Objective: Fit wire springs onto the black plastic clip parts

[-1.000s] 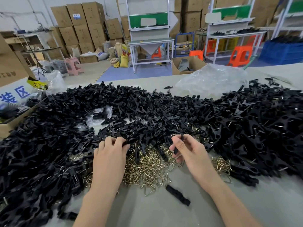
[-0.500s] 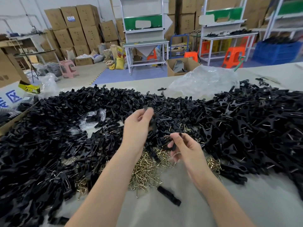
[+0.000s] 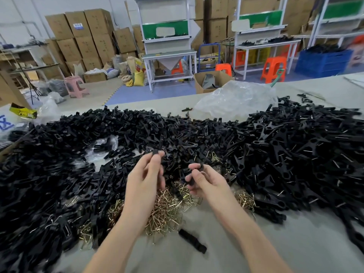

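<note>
A wide heap of black plastic clip parts covers the grey table. A pile of brass wire springs lies just in front of it, under my hands. My left hand is raised above the springs and pinches a black clip part at its fingertips. Close to its right, my right hand curls its fingers round another black clip part. The two hands are a short gap apart. One loose black clip part lies alone on the table near me.
A crumpled clear plastic bag sits behind the heap at the back right. A cardboard box stands at the left table edge. Beyond the table are stacked cartons, white workbenches, orange stools and a blue crate.
My left hand lifted a black clip part out of the heap and has come down toward my right hand, which stayed raised with its own part. The view shifted slightly.
</note>
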